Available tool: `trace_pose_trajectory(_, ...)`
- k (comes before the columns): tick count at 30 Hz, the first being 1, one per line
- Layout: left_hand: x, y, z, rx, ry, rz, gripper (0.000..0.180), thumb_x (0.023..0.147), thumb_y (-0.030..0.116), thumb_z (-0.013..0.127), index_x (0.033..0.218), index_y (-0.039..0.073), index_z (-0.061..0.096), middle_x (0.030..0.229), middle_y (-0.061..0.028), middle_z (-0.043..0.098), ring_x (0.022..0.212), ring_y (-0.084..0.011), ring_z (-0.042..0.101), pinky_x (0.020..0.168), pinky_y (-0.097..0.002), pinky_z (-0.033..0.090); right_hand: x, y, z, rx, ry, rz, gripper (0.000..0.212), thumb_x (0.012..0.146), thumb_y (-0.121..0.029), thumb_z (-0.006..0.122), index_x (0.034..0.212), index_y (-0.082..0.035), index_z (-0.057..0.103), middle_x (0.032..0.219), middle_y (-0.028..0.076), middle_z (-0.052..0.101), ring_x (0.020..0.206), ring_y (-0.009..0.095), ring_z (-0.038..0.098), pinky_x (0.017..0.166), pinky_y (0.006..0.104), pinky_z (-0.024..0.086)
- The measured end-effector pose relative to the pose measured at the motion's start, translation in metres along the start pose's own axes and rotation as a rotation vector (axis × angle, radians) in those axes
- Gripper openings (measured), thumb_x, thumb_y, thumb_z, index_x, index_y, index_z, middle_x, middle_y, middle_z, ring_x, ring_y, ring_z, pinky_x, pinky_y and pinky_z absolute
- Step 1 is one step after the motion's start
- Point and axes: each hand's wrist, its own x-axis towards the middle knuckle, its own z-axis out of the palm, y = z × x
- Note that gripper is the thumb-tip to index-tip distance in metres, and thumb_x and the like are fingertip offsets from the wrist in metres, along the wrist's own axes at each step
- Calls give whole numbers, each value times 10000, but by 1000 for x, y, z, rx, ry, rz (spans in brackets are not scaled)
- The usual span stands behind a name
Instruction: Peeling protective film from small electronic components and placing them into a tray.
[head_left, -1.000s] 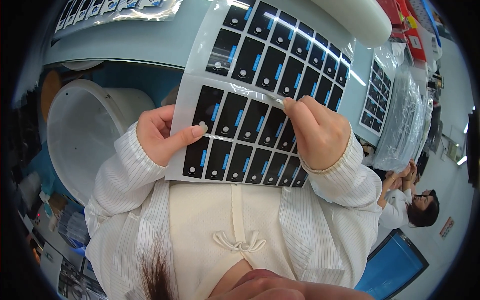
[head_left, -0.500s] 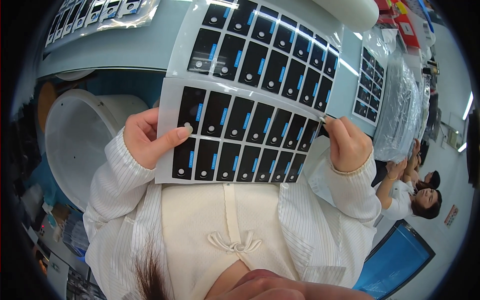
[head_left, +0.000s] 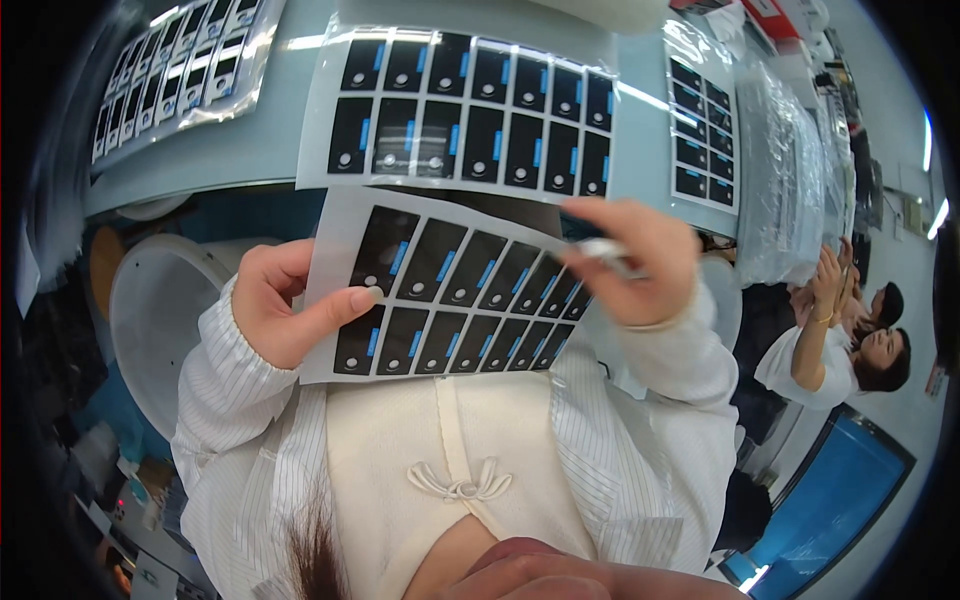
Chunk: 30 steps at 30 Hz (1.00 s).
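Observation:
My left hand [head_left: 296,304] pinches the left edge of a white sheet of black stickers [head_left: 430,345], thumb on top and fingers underneath. The sheet, held tilted in front of my body, bears two rows of black rectangles with blue strips and round pale spots. At its right end is my right hand [head_left: 635,262], blurred, fingers bent round a small silvery thing [head_left: 612,254] too smeared to name. Just beyond lies a second sheet of the same black stickers [head_left: 470,180] at the near edge of the table.
The pale table [head_left: 290,120] also bears a clear-wrapped pack of black-and-white pieces [head_left: 185,75] on the left, another black label sheet [head_left: 704,130] and clear plastic bags [head_left: 780,190] on the right. A white bin [head_left: 150,320] stands below left. A co-worker [head_left: 810,350] is at the right.
The held sheet has come apart from the far one and tilted, its right end bending. The far sheet now lies on the table. My right hand has moved left and is blurred.

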Motion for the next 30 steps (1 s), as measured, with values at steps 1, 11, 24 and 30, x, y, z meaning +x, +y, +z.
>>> trace_pose_trajectory(1, 2, 7, -6, -1, -12, 20, 239, 797, 111, 679, 973, -44, 635, 836, -103, 676, 726, -129, 633, 664, -246, 500, 9, 4, 15, -57, 1, -103, 366, 610, -42, 740, 964, -32, 646, 615, 77, 555, 499, 215, 539, 423, 287, 377)
trace_pose_trajectory(11, 9, 28, -3, 139, -119, 40, 215, 792, 100, 670, 954, -41, 649, 786, -96, 679, 668, -109, 619, 625, -232, 491, 6, 8, 37, -393, 117, -335, 167, 672, -147, 741, 736, -38, 633, 502, 9, 469, 405, 141, 461, 385, 251, 328)
trace_pose_trajectory(24, 23, 31, -1, 161, -240, 128, 184, 796, 76, 648, 944, -33, 655, 794, -95, 676, 672, -112, 611, 619, -225, 481, -214, 34, -91, -673, 255, 942, 171, 683, -50, 704, 851, -37, 674, 612, 60, 581, 485, 161, 510, 476, 246, 394)
trace_pose_trajectory(30, 37, 41, 9, 214, -294, 186, 117, 787, 64, 648, 856, -27, 673, 729, -84, 668, 617, -111, 594, 588, -225, 465, -302, 27, -81, -728, 526, 1250, 272, 706, -183, 739, 915, -26, 665, 714, 65, 626, 534, 73, 493, 516, 210, 386)
